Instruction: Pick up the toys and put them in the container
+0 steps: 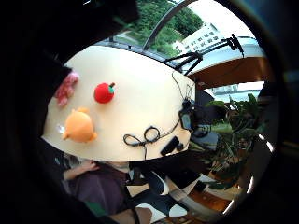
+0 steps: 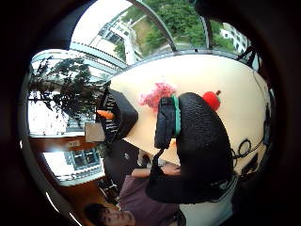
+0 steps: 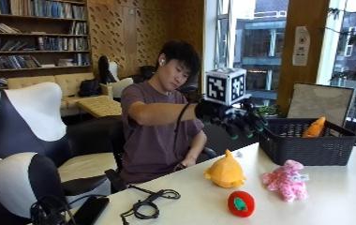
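Hand (image 3: pixel 237 119) empty, fingers spread, above table; outside view alone shows carrot (image 3: pixel 315 127) in basket (image 3: pixel 302 149).

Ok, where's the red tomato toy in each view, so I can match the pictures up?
Outside view: red tomato toy on the table's near edge, in front of the orange plush.
Little finger side palm view: on the table, between pink plush and orange plush.
Thumb side palm view: peeking past the gloved finger.
Shared landmark: pink plush.
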